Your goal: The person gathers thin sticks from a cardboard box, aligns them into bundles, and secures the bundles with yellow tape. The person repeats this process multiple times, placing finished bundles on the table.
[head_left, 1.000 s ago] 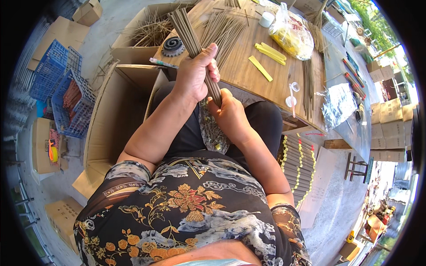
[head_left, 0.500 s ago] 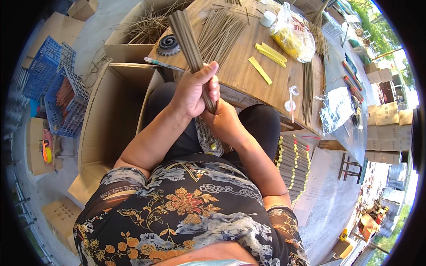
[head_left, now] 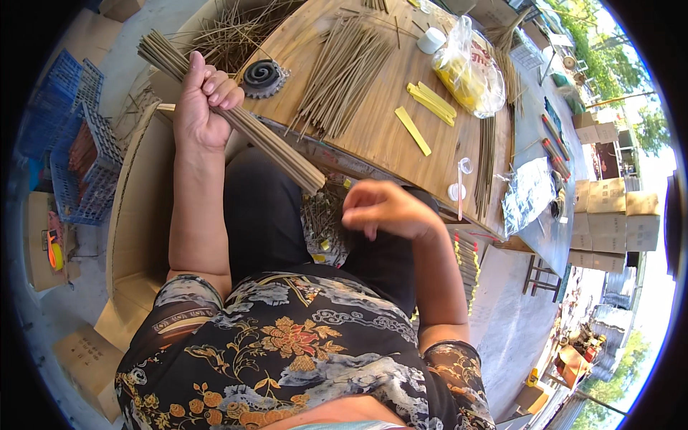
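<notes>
My left hand (head_left: pixel 208 107) is closed around a bundle of thin brown incense sticks (head_left: pixel 276 149). The bundle slants from upper left down to the right above my lap, its even lower ends bare. Off to the right of those ends, apart from them, is my right hand (head_left: pixel 390 209). Its fingers are loosely bent and somewhat apart, with nothing visible in them. A loose pile of similar sticks (head_left: pixel 344 79) lies on the wooden table (head_left: pixel 373 154). Several yellow strips (head_left: pixel 413 132) are on the table to the right of that pile.
A dark coil (head_left: pixel 264 77) sits at the table's left edge, and a clear bag with yellow contents (head_left: pixel 469 79) stands farther back. A cardboard box (head_left: pixel 140 208) is open at my left, near blue crates (head_left: pixel 82 161). Silver foil (head_left: pixel 529 193) lies at the right.
My hands have come apart. The left hand carried the stick bundle leftward and tilted it from steep to slanting. The right hand let go of its lower end and moved right and down.
</notes>
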`<state>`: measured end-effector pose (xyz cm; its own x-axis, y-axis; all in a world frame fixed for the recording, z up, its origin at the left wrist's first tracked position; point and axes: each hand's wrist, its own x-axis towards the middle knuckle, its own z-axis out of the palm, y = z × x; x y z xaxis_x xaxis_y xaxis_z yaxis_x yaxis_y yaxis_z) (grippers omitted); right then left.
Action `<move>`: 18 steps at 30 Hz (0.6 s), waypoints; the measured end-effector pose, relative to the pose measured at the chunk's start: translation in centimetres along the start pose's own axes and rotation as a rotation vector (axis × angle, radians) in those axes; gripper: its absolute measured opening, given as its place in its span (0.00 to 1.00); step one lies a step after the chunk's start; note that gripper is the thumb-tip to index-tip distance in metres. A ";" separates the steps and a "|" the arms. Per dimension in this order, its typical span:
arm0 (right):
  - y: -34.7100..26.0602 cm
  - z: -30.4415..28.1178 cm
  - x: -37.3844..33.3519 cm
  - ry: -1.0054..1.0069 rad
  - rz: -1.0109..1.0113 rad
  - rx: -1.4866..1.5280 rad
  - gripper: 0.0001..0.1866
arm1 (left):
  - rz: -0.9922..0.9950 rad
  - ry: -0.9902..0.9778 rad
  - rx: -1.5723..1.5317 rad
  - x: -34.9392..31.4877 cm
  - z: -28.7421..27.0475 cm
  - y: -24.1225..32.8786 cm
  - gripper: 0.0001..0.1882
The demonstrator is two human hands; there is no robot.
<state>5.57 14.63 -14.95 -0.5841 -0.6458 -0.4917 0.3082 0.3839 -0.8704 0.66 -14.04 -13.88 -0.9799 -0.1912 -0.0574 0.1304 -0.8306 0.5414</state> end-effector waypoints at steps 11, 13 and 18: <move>2.2 -9.8 16.0 0.878 0.062 -0.678 0.20 | -0.269 -0.081 -0.020 -1.1 0.8 -9.0 0.19; 1.5 -10.3 15.8 0.808 0.127 -0.519 0.18 | -0.249 -0.124 -0.030 -0.7 0.0 -9.3 0.19; -0.2 -11.3 16.2 0.909 -0.065 -0.559 0.17 | -0.200 -0.175 -0.009 -0.3 -1.1 -9.4 0.18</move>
<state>-12.48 11.58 -22.48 -0.9987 -0.0304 -0.0406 0.0031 0.7632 -0.6461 -0.13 -6.73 -19.92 -0.9974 0.0697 -0.0163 -0.0678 -0.8475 0.5264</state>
